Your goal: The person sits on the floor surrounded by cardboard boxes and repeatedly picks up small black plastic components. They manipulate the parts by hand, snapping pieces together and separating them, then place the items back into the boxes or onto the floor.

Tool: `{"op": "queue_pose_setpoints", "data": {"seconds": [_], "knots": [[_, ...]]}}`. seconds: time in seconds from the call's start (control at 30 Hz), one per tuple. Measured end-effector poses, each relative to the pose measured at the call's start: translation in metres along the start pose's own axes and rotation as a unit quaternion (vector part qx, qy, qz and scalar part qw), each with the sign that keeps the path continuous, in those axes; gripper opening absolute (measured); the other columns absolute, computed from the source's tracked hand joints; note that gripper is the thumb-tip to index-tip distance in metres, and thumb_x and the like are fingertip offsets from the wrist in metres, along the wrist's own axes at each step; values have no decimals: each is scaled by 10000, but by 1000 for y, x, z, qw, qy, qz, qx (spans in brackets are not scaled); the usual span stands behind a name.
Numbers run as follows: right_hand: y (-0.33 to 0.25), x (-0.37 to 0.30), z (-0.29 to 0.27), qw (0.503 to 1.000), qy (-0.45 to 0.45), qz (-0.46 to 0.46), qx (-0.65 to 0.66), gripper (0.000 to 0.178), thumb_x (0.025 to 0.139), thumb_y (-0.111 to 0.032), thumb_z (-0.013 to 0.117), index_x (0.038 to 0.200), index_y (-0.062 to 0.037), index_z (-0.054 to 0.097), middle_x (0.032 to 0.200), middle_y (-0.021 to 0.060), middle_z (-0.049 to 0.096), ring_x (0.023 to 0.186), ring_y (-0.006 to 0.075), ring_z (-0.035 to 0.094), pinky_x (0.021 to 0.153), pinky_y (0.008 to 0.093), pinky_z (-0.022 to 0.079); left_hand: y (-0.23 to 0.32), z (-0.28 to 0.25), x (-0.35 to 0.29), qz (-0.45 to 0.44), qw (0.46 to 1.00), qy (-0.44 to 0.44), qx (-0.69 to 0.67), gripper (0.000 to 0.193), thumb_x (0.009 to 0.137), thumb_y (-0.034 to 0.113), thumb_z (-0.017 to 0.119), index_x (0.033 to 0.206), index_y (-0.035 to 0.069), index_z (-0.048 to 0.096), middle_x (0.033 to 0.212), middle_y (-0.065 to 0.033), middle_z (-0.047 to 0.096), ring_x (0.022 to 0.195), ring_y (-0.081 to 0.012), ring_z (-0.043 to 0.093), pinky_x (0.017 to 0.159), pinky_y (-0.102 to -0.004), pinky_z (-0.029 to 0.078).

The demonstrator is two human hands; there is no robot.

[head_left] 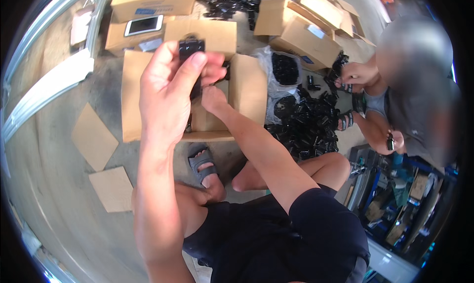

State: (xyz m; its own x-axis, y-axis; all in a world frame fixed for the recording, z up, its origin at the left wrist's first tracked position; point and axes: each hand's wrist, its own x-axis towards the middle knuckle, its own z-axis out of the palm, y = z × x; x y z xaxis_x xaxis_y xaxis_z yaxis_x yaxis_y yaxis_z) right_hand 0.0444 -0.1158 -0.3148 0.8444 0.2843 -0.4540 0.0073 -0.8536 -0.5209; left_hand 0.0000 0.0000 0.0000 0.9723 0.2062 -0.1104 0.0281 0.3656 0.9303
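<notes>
My left hand [165,93] is raised over an open cardboard box [249,88], its thumb and fingers closed on a small glossy black part [192,46] with a roughly rectangular body. My right hand [214,99] reaches over the same box, lower down and just right of the left hand. Its fingers are curled, and what they grip, if anything, is hidden. Another dark piece [226,71] shows just beyond the left fingertips. Part of the box's inside is covered by my hands.
To the right lies a large heap of black parts [308,117], beside a plastic bag [270,66] of more. A co-worker [414,100] sits there, handling similar parts. Cartons [153,1] stand at the back, one bearing a white tablet-like device [143,25]. Flat cardboard pieces [95,136] lie left.
</notes>
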Motion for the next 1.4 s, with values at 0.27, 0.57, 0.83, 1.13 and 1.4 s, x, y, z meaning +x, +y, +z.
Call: {"op": "queue_pose_setpoints", "data": {"seconds": [0.27, 0.57, 0.83, 1.13, 1.4], "knots": [[10, -70, -76, 905, -74, 21, 419, 182, 1030, -115, 522, 1120, 18, 607, 875, 146, 708, 622, 239, 687, 589, 373, 578, 1, 46, -15, 84, 952, -39, 291, 225, 926, 119, 784, 926, 57, 568, 757, 52, 579, 638, -4, 477, 547, -197, 398], [39, -204, -201, 777, -25, -46, 627, 274, 1049, -131, 557, 1295, -16, 588, 859, 54, 681, 663, 147, 660, 582, 283, 542, -14, 105, -63, 179, 898, -64, 396, 394, 1048, 396, 592, 1045, 8, 524, 697, -174, 610, 631, -336, 627, 619, -442, 496], [59, -282, -263, 731, 0, -178, 659, 306, 1014, -148, 636, 1282, -47, 525, 1005, 102, 676, 800, 177, 655, 693, 306, 533, -60, 106, -107, -129, 986, -32, -101, 442, 1048, 508, 543, 1004, 73, 605, 813, -32, 609, 784, -179, 654, 765, -432, 600], [72, -304, -269, 647, -30, -217, 730, 321, 1089, -326, 522, 1276, -68, 566, 1066, 150, 713, 843, 194, 672, 698, 301, 536, -71, 135, -105, -144, 972, -31, -181, 327, 1045, 349, 607, 1052, 25, 652, 1050, -136, 694, 1094, -304, 689, 930, -477, 567], [72, -286, -238, 746, 159, -270, 588, 287, 936, -4, 726, 1204, 18, 623, 1086, 39, 677, 979, 102, 638, 896, 274, 528, -89, 160, -106, -107, 986, -53, -115, 364, 1039, 403, 617, 1107, 50, 671, 1186, -105, 705, 1121, -199, 649, 979, -339, 495]]}}
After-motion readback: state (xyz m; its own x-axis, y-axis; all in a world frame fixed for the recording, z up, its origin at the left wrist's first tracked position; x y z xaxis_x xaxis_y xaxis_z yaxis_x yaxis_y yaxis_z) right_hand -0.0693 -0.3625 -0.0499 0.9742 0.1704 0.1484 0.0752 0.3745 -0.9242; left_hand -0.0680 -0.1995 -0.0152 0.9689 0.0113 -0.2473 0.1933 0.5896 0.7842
